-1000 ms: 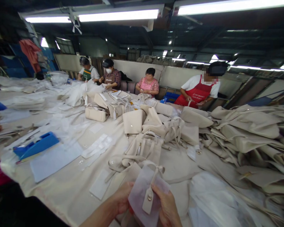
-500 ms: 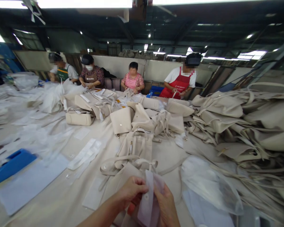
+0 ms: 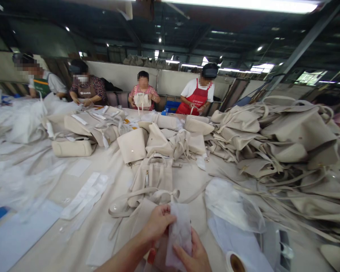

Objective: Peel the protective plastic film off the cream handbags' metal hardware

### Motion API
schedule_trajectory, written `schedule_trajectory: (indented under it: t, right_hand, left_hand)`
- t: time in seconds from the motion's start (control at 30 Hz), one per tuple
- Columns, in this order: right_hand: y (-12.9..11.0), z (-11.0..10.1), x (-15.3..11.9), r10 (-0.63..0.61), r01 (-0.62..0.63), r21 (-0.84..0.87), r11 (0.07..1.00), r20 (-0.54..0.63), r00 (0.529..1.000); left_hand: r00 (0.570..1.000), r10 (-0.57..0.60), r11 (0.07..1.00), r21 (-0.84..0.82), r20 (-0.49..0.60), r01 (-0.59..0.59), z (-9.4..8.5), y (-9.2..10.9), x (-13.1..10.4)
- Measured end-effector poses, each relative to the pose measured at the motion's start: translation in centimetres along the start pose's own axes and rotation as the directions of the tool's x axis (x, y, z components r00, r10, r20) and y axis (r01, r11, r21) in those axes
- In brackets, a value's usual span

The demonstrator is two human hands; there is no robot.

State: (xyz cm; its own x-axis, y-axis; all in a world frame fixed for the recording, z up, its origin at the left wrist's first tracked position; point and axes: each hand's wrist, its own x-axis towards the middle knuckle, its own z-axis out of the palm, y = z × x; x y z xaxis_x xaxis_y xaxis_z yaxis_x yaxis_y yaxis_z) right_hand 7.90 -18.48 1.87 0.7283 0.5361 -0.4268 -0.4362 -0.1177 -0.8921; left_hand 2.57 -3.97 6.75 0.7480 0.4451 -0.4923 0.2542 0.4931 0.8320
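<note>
A translucent whitish wrapping sheet (image 3: 181, 223) is folded into a narrow strip around part of a beige bag, near the bottom centre. My left hand (image 3: 158, 223) pinches its left edge, thumb on top. On the lower right side my right hand (image 3: 194, 251) grips the same sheet, thumb laid across its front. Beyond the fingers lies the beige bag (image 3: 136, 215), with looped straps (image 3: 158, 193) at its top. Something small and orange-red (image 3: 151, 256) shows under my left wrist; I cannot make out what it is.
Beige bags (image 3: 132, 145) stand mid-table, with a large heap of them (image 3: 286, 139) at right. Clear plastic bags (image 3: 232, 204) and a tape roll (image 3: 235, 262) lie right of my hands. White sheets (image 3: 31, 236) spread at left. Several co-workers, one in a red apron (image 3: 195, 99), work across the table.
The sheet's loose flap now lies folded over the front, and my right thumb has come round onto it. The view has swung right. A co-worker in pink has lifted a small bag.
</note>
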Motion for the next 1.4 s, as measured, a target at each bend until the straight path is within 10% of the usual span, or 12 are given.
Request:
schedule_trajectory:
  t: [0.2, 0.43, 0.57, 0.67, 0.87, 0.97, 1.17, 1.4]
  right_hand:
    - [-1.0, 0.2, -0.9, 0.045, -0.049, 0.052, 0.997, 0.076, 0.996]
    - [-1.0, 0.1, -1.2, 0.021, -0.026, 0.040, 0.999, 0.121, 0.992]
    - [-1.5, -0.9, -1.9, -0.092, 0.064, -0.239, 0.969, -0.107, 0.990]
    - [-1.8, -1.2, -2.8, -0.470, 0.330, -0.527, 0.783, -0.154, 0.869]
    - [-1.3, -0.3, -3.4, -0.622, 0.719, -0.635, 0.282, 0.449, 0.641]
    - [-0.6, -0.5, -2.9, -0.629, 0.641, -0.713, 0.283, 0.366, 0.686]
    - [-0.8, -0.5, -3.0, -0.343, 0.325, -0.726, 0.607, 0.130, 0.930]
    - [-2.3, 0.9, -3.5, -0.226, 0.161, -0.673, 0.722, -0.009, 0.974]
  left_hand:
    - [0.997, -0.054, 0.994, -0.088, 0.047, 0.058, -0.8, 2.2, 0.0]
    - [0.973, -0.185, 0.967, 0.202, 0.135, 0.156, -1.8, 0.4, -2.4]
    - [0.978, -0.199, 0.970, 0.156, 0.061, 0.187, -1.1, -0.7, -2.3]
    - [0.981, -0.192, 0.975, 0.123, 0.043, 0.185, -0.9, -0.9, -2.2]
    - [0.984, -0.151, 0.984, 0.112, 0.088, 0.141, -1.2, -1.4, -2.3]
    - [0.986, -0.121, 0.988, 0.107, 0.115, 0.109, -1.4, -1.6, -2.4]
    - [0.980, -0.102, 0.994, 0.050, 0.172, 0.095, -1.7, -2.0, -2.6]
    - [0.988, -0.019, 0.995, 0.103, 0.151, 0.003, -1.3, -2.9, -2.1]
